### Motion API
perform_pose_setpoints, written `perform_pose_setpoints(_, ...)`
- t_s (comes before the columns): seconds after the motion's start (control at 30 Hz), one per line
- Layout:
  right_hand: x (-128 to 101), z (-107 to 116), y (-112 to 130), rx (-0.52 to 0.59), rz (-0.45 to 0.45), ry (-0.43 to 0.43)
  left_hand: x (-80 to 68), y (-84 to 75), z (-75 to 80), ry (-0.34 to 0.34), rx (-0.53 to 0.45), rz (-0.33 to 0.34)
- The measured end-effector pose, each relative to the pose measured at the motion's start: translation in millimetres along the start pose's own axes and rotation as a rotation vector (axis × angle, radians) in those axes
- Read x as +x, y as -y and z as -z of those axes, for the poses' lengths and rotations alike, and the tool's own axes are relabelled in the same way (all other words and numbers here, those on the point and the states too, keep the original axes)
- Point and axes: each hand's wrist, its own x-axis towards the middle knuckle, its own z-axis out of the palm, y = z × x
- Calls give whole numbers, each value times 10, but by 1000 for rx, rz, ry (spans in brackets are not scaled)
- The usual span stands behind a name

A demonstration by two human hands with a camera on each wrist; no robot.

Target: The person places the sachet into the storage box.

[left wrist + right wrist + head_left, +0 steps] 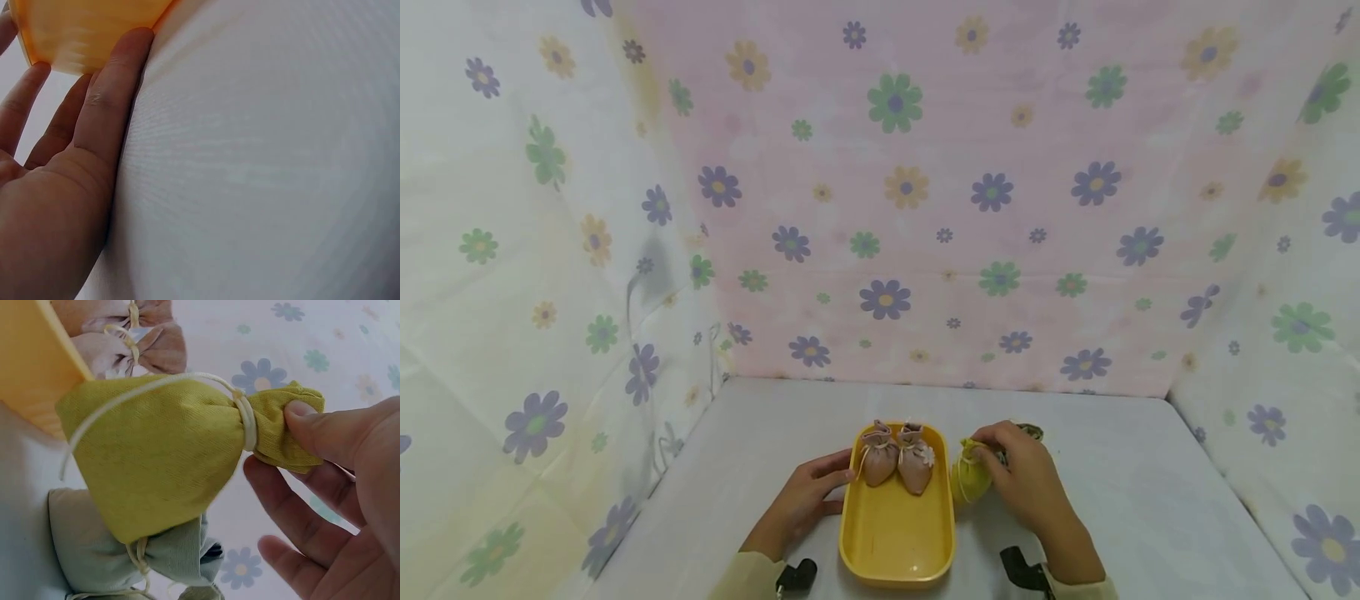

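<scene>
Yellow-green pouch (162,462), drawstring type, pinched at its gathered neck by thumb and fingers of right hand (1026,483); body of pouch standing on the table (1150,500) just right of yellow tray (895,542), touching or nearly touching its right wall. Long axis, neck to base, roughly upright in the head view; neck toward the holding fingers, rounded base toward the tray wall. Pale cord (125,390) tied round the neck, loose end trailing over the pouch body. Right hand plainly the nearer one, partly closed on the neck, remaining fingers loosely extended below. Left hand (808,500) at the opposite, left wall of the tray, fingers fairly straight, fingertips (134,44) pressed against the outer rim, gripping nothing. Tray contents: two pink-brown pouches (897,457) side by side at the far end, necks tied, one bearing a small white flower; near half of the tray floor bare. Outside the tray, to its right and behind the held pouch: grey-green pouch (106,550), lying against the yellow-green one; possibly a second of similar kind beneath it, view too cramped to settle. Floral cloth backdrop (895,208) rising behind and to both sides of the tray.
</scene>
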Motion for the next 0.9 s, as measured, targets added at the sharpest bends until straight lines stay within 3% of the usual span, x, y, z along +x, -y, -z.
perform_pose_setpoints(0.27, 41, 20, 84, 32, 74, -51, 5, 16, 9, 45, 8, -24)
perform_pose_setpoints(0.9, 129, -182, 341, 100, 188, -5, -9, 3, 5, 44, 22, -27)
